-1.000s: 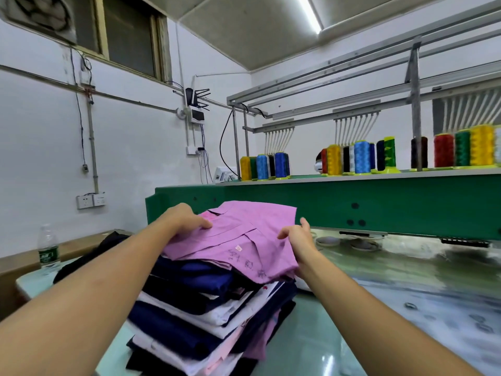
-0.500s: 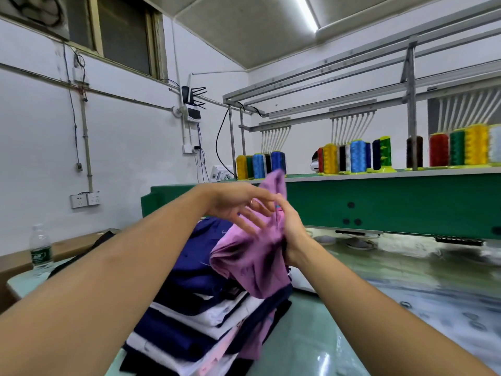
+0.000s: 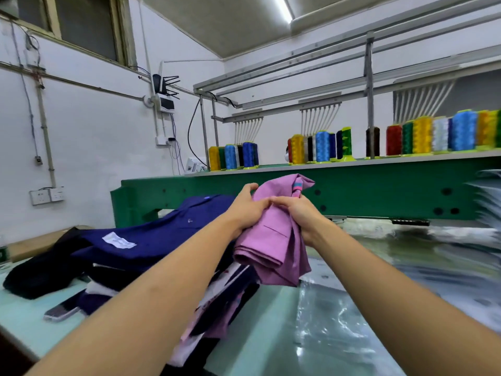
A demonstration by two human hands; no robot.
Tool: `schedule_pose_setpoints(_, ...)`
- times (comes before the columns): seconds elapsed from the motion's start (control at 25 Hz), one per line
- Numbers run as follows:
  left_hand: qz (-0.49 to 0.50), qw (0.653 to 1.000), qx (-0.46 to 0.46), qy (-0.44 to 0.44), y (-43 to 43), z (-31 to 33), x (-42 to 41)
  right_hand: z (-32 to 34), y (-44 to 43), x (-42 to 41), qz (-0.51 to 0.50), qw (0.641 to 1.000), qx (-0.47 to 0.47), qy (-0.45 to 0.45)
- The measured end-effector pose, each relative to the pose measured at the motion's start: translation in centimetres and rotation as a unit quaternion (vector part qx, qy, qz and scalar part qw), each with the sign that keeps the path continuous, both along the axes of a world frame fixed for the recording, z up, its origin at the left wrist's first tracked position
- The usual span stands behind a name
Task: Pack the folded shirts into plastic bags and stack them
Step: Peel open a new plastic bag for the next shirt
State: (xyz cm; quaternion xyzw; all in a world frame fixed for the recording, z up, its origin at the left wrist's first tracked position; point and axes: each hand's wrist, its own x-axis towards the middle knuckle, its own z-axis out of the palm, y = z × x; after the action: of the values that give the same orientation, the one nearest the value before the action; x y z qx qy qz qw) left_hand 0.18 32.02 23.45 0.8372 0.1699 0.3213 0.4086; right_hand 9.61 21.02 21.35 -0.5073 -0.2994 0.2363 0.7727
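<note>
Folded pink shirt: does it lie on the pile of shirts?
No, the left hand and right hand hold the folded pink shirt up beside the pile of shirts.

Coloured thread spools (image 3: 322,146) stand on the green machine (image 3: 379,191).

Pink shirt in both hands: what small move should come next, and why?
Probably lower the shirt rightward onto the plastic bags. The left hand and right hand grip it clear of the stack, and it is not yet bagged.
</note>
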Motion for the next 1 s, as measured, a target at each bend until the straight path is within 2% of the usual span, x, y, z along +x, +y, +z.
schedule_pose_setpoints(0.12,-0.04,0.999,-0.001,0.01,-4.2,-2.9,3.6,-1.5,-5.2,3.4,-0.053,0.996,-0.056,-0.042)
schedule_pose_setpoints(0.24,-0.087,0.994,-0.007,0.068,-7.5,-6.3,6.3,-3.3,-10.3,6.1,-0.128,0.98,-0.115,-0.095)
schedule_pose_setpoints(0.32,-0.11,0.982,0.068,0.137,-9.1,-8.6,7.6,-4.3,-13.8,7.3,-0.144,0.968,-0.158,-0.129)
schedule_pose_setpoints(0.4,-0.152,0.947,0.144,0.245,-10.7,-11.3,7.9,-5.3,-17.0,8.5,-0.163,0.951,-0.208,-0.159)
schedule_pose_setpoints(0.56,-0.2,0.867,0.185,0.418,-13.6,-16.3,6.6,-6.8,-21.8,10.1,-0.161,0.915,-0.29,-0.23)
schedule_pose_setpoints(0.64,-0.172,0.85,0.234,0.44,-14.6,-17.7,6.1,-7.6,-23.8,10.6,-0.164,0.893,-0.328,-0.262)
schedule_pose_setpoints(0.76,-0.125,0.832,0.309,0.444,-15.4,-17.9,5.4,-8.3,-26.2,11.3,-0.168,0.878,-0.353,-0.275)
schedule_pose_setpoints(0.92,-0.108,0.778,0.424,0.451,-16.6,-17.1,4.8,-9.1,-27.9,11.9,-0.161,0.862,-0.386,-0.287)
schedule_pose_setpoints(1.0,-0.116,0.761,0.453,0.45,-16.6,-16.5,4.7,-9.4,-28.3,12.1,-0.157,0.853,-0.395,-0.302)
